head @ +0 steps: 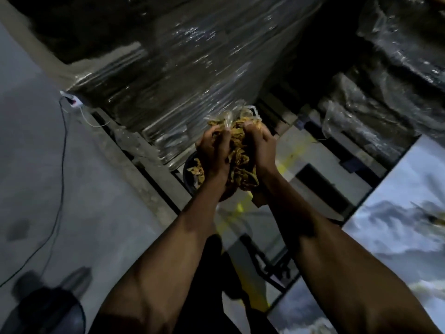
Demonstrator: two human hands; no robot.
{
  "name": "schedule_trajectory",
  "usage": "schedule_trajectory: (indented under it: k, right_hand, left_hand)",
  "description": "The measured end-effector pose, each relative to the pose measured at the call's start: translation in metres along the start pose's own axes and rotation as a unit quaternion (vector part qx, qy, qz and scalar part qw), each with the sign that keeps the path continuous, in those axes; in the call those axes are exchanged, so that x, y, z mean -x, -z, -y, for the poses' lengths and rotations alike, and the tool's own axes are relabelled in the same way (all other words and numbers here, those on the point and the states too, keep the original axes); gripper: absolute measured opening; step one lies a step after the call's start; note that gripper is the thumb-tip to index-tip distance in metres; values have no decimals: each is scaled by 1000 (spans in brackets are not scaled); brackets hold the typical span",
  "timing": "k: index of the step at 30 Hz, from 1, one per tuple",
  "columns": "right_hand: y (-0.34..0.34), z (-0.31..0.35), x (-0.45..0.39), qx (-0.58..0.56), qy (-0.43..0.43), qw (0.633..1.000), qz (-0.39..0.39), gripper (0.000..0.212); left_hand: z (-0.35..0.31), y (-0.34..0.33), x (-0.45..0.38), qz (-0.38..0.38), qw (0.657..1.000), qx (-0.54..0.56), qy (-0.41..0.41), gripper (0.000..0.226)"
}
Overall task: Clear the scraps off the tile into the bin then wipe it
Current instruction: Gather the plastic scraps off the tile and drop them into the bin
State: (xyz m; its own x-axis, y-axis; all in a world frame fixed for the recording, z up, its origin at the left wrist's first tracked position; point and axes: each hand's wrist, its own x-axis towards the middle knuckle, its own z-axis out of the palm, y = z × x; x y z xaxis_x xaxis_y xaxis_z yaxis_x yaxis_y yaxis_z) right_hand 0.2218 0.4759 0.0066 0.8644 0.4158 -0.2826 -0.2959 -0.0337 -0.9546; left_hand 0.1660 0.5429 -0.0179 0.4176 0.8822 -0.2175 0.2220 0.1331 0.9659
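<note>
A bundle of yellow-brown scraps (239, 155) mixed with clear plastic film is held between both hands at mid-frame. My left hand (213, 153) grips its left side and my right hand (261, 145) grips its right side, fingers curled into the strips. Directly below them stands a dark round bin (190, 174) with more yellow scraps inside; my hands hide most of it. The glossy grey-and-white marbled tile (395, 220) lies at the right, with a few small scraps near its right edge.
A tall pallet stack wrapped in clear film (173, 75) rises just behind the bin. More wrapped goods (390, 97) stand at the upper right. A thin black cable (61, 165) and a white plug (72, 100) lie on the grey floor at left. Yellow floor marking runs under my arms.
</note>
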Motion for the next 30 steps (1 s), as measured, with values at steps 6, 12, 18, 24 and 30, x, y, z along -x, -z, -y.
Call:
schedule_trajectory:
  k: [6,12,18,24,30]
  right_hand:
    - [-32,-50,-44,16,-43,999,-1,13]
    - [-51,-125,-88,18,-82,996,-3,24]
    - [-56,-183,-123,12,-101,995,3,27]
    - [-56,-254,-154,2,-125,992,-5,19]
    - [-46,-319,-169,97,-138,986,1,56]
  left_hand:
    - [36,13,-43,57,993,77,72,32]
    - [110,16,-95,71,995,41,60,12]
    - [163,4,-140,-9,966,163,199,20]
    - [247,-6,-173,16,995,7,102,19]
    - [287,-16,-182,14,990,-99,100,47]
